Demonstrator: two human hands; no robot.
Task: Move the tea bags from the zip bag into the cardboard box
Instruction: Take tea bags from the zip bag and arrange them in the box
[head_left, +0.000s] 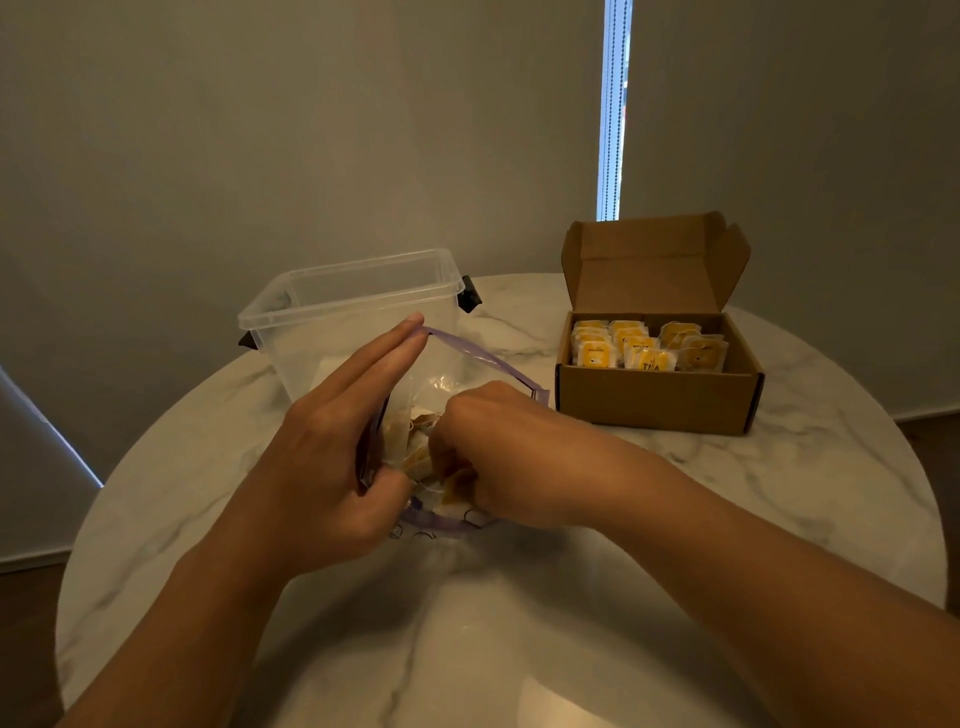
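Note:
A clear zip bag (462, 374) with a purple zip strip stands open at the middle of the table. My left hand (332, 447) holds its left rim up, fingers stretched along the strip. My right hand (498, 457) reaches into the bag's mouth, its fingers closed around yellow tea bags (415, 460) inside. To the right stands the brown cardboard box (660, 395), lid flipped up at the back, with several yellow-and-white tea bags (644, 345) standing in rows inside.
A clear plastic tub (332, 306) with black clips stands just behind the zip bag. Everything rests on a round white marble table (519, 623). Grey blinds hang behind it, with a bright slit of window at the upper right.

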